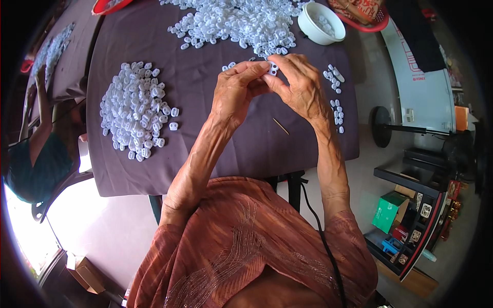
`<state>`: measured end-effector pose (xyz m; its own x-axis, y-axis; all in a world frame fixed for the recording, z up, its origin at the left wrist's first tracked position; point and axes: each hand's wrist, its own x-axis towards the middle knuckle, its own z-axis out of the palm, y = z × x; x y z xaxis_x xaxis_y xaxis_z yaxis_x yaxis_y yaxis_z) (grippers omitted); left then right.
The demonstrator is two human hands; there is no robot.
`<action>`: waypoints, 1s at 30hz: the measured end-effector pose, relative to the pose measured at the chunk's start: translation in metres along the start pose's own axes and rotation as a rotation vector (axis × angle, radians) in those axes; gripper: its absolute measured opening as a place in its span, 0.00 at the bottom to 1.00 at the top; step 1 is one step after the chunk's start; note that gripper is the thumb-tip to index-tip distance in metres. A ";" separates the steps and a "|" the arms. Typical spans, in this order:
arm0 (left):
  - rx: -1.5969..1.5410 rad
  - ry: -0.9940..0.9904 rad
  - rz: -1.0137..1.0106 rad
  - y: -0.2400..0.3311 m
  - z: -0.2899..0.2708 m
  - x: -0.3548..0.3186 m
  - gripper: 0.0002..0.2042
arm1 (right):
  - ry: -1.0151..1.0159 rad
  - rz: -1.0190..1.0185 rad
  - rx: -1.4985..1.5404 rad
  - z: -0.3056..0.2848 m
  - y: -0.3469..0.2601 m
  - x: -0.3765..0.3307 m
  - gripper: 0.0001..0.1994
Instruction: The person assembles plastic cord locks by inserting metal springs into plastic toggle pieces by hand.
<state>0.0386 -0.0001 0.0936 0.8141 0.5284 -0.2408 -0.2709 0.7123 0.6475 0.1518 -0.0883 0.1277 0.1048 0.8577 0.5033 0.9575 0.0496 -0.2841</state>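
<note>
Both my hands meet over the far middle of the cloth-covered table. Between my fingertips is a small white oval plastic piece [272, 68] with dark spots or holes in its face. My left hand [233, 92] pinches it from the left with thumb and fingers. From the right, my right hand [303, 84] grips it too, fingers curled and partly hiding it. Just beyond my hands lies a large heap of similar white pieces [236, 23]. Another pile of white pieces [133, 110] sits to the left. A thin tan stick [281, 126] rests on the cloth below my right hand.
A white bowl [308, 25] stands at the far right beside a red basket [377, 23]. Several loose white pieces [337, 114] line the table's right side. At the left, another person [38, 159] reaches over a neighbouring table. A shelf unit with a green box [389, 211] stands right.
</note>
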 end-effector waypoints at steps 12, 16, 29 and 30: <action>0.021 -0.010 -0.030 -0.003 -0.003 0.004 0.07 | 0.022 -0.051 0.122 0.005 0.014 -0.002 0.15; 0.015 -0.022 -0.019 -0.004 -0.005 0.006 0.07 | 0.038 -0.072 0.152 0.007 0.016 -0.003 0.14; 0.111 -0.042 -0.126 -0.003 -0.011 0.015 0.08 | 0.011 -0.072 0.169 0.014 0.028 -0.012 0.15; 0.113 -0.042 -0.126 -0.004 -0.012 0.015 0.08 | 0.023 -0.071 0.170 0.015 0.028 -0.013 0.15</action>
<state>0.0452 0.0102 0.0783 0.8594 0.4166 -0.2965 -0.1078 0.7143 0.6915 0.1728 -0.0904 0.1011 0.0466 0.8369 0.5454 0.9038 0.1972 -0.3798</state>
